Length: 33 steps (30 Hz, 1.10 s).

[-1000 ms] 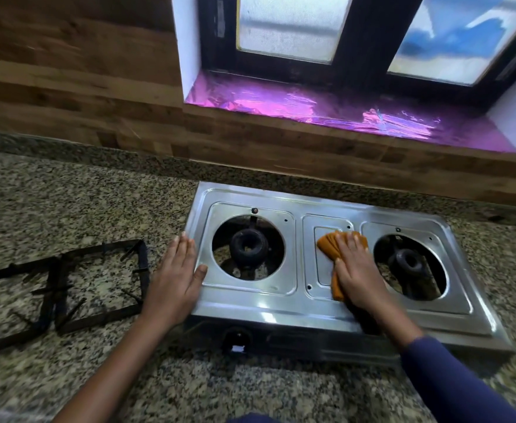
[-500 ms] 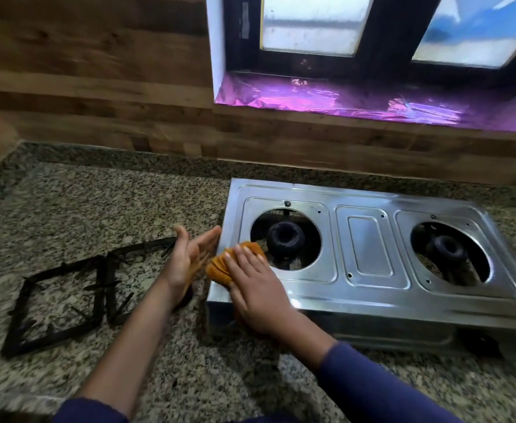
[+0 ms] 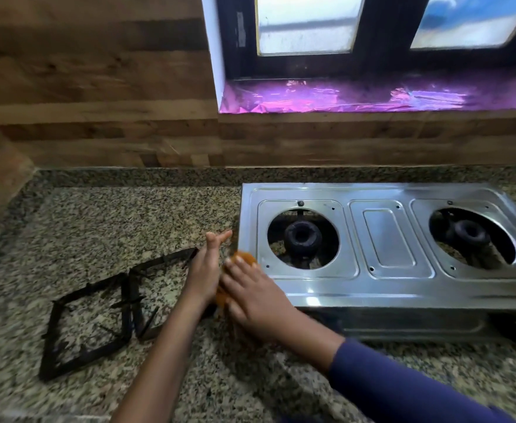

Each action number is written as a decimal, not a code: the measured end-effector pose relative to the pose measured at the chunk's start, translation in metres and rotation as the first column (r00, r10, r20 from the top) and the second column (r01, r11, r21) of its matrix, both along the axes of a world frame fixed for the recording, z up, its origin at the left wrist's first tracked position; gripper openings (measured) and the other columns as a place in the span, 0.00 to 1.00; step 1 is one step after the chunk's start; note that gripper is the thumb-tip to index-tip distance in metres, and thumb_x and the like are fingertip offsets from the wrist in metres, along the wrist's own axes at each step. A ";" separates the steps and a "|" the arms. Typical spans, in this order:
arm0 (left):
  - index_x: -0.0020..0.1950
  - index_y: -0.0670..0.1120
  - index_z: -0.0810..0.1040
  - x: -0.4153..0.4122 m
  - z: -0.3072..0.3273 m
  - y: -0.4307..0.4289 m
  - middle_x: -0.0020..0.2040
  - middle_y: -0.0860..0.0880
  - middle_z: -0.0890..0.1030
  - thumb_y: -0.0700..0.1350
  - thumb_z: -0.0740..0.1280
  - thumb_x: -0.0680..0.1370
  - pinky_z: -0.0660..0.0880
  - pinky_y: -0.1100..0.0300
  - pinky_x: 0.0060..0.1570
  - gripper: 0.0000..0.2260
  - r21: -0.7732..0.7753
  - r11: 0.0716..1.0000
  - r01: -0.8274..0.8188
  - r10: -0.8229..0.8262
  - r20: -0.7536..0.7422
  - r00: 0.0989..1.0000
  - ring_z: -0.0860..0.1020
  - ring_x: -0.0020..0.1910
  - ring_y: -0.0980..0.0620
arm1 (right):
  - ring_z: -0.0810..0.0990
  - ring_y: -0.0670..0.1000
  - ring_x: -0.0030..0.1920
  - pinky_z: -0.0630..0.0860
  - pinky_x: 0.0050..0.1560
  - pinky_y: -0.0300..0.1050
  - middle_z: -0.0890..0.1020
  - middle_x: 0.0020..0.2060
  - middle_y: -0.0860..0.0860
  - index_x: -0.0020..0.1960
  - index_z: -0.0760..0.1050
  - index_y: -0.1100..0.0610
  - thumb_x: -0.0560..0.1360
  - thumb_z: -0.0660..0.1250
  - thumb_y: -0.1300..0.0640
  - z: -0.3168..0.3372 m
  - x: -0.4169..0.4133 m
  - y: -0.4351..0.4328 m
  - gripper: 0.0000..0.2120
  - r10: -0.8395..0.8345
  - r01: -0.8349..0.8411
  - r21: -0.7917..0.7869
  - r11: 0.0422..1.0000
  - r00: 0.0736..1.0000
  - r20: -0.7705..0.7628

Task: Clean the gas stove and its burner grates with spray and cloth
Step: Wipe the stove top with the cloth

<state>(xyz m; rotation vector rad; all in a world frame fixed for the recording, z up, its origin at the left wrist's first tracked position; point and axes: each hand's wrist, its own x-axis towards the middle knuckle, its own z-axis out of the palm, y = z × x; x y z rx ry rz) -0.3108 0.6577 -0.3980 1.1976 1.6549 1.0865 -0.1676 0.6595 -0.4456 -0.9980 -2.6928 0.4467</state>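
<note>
Nearest me, the right forearm in its blue sleeve (image 3: 403, 389) reaches in from the near edge of the tabletop (image 3: 98, 224), the bare left forearm beside it. My right hand (image 3: 252, 296) lies flat on the orange cloth (image 3: 244, 257), fingers stretched out and pressing rather than curled, right at the front-left corner of the stove (image 3: 387, 288). My left hand (image 3: 203, 271) stands on edge just left of the cloth, fingers straight and released, palm turned toward it; whether it touches the cloth I cannot tell through the blur.

The stove runs long-ways left to right, so nearly all its steel top lies to the right of my fingers, and I judge the next wipe goes that way. The burner grates (image 3: 127, 303) lie off the stove, side by side on the speckled granite to the left, nearer my left hand. No spray bottle is in view.

Farther back, the left burner (image 3: 302, 238) and right burner (image 3: 467, 233) sit bare in their round openings. Behind the tabletop's far edge rises a wood-panelled wall (image 3: 98, 87), then a window sill (image 3: 342, 97) covered in shiny purple foil below dark-framed panes
</note>
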 end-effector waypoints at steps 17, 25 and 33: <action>0.79 0.48 0.57 0.056 -0.025 -0.012 0.80 0.51 0.52 0.55 0.50 0.84 0.48 0.53 0.77 0.24 -0.083 0.989 0.118 -0.144 -0.640 0.755 0.46 0.79 0.52 | 0.81 0.43 0.55 0.77 0.55 0.48 0.83 0.53 0.47 0.59 0.80 0.55 0.80 0.59 0.55 0.027 0.073 0.005 0.14 -0.465 0.281 -0.397 0.873 0.723 -0.510; 0.80 0.45 0.47 0.055 -0.030 0.024 0.81 0.48 0.47 0.54 0.47 0.84 0.40 0.53 0.75 0.26 -0.134 0.968 0.211 -0.227 -0.823 0.521 0.42 0.79 0.49 | 0.79 0.48 0.44 0.75 0.45 0.50 0.80 0.39 0.49 0.42 0.77 0.57 0.79 0.60 0.57 0.015 0.102 0.005 0.10 -0.556 0.433 -0.356 0.828 0.548 -0.625; 0.80 0.42 0.51 0.037 -0.031 0.150 0.80 0.44 0.51 0.53 0.48 0.84 0.43 0.50 0.77 0.26 -0.181 0.950 0.256 -0.287 -0.829 0.479 0.46 0.79 0.45 | 0.79 0.48 0.41 0.72 0.42 0.41 0.79 0.35 0.47 0.39 0.77 0.58 0.78 0.61 0.59 0.016 0.107 0.008 0.10 -0.624 0.358 -0.511 0.781 0.469 -0.625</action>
